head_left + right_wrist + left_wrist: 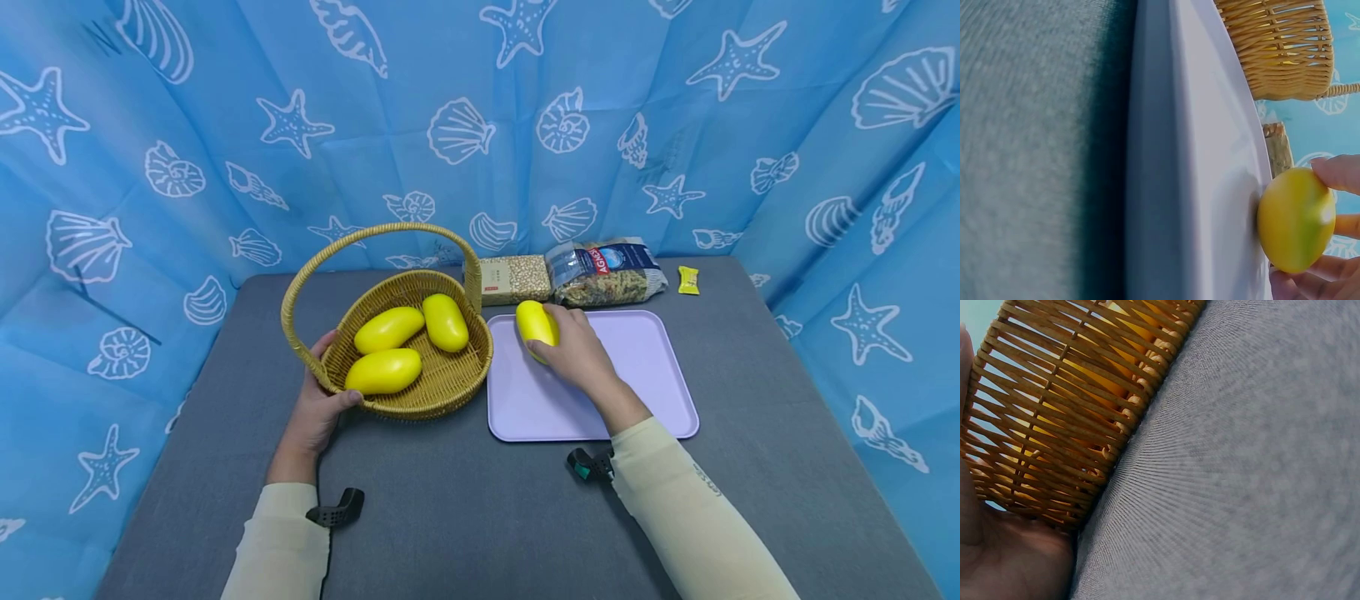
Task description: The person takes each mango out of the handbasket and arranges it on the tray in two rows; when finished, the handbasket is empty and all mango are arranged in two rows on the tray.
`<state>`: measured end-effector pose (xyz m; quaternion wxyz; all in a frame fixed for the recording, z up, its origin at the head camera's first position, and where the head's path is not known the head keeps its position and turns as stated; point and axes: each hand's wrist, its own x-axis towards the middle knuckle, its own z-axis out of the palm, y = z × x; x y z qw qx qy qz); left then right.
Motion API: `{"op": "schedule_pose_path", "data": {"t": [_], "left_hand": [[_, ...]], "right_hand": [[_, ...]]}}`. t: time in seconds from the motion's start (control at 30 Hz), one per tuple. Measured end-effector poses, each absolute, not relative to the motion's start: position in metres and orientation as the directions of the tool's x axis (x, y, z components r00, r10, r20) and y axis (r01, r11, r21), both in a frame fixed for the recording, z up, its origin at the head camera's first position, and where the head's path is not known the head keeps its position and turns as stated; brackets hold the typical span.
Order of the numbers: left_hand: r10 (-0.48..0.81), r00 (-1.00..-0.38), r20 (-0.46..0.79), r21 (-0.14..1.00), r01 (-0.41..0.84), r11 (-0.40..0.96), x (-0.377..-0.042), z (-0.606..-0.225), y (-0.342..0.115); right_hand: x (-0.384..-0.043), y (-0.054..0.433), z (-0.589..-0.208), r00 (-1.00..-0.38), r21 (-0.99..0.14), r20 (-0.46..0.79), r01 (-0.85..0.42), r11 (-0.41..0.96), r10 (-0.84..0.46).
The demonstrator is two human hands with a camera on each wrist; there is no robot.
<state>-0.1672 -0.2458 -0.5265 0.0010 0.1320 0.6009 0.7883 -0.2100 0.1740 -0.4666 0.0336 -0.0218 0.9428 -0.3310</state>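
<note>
On the left stands a woven wicker basket [442, 385] with a tall arched handle. Three yellow mangoes [384, 372] lie inside it. My left hand [318, 417] grips the basket's left side, its thumb over the front rim and its fingers round the outside. In the left wrist view the palm lies against the wicker wall [1054, 412]. My right hand [579, 348] holds another yellow mango [532, 322] between thumb and fingers, over the left back part of a lilac tray [540, 408]. The right wrist view shows that mango [1294, 219] close over the tray's surface [1222, 156].
Behind the tray lie a pack of pale beans or grains [525, 279] and a clear bag of dark mixed pasta [603, 287]. A small yellow wrapped packet [688, 280] sits at the back right. Blue curtains [405, 100] enclose the grey table [465, 517] on three sides.
</note>
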Motion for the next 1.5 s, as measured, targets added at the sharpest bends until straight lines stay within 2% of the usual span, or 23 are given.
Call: {"op": "schedule_pose_path", "data": {"t": [0.47, 0.87, 1.1, 1.5], "left_hand": [[0.172, -0.963, 0.206, 0.948, 0.153, -0.278, -0.165, -0.529, -0.246], [0.170, -0.961, 0.218, 0.944, 0.163, -0.287, -0.167, -0.531, -0.247], [0.163, -0.964, 0.209, 0.950, 0.161, -0.266, -0.168, -0.530, -0.248], [0.146, -0.972, 0.184, 0.955, 0.141, -0.261, -0.168, -0.528, -0.247]], "right_hand": [[-0.207, 0.177, -0.459, -0.995, -0.645, -0.088, 0.026, 0.764, -0.040], [-0.201, 0.184, -0.435, -0.994, -0.758, 0.064, -0.105, 0.643, -0.087], [-0.198, 0.183, -0.422, -0.977, -0.829, 0.185, -0.215, 0.516, -0.109], [-0.188, 0.176, -0.401, -0.950, -0.945, 0.246, -0.280, 0.170, -0.193]]}}
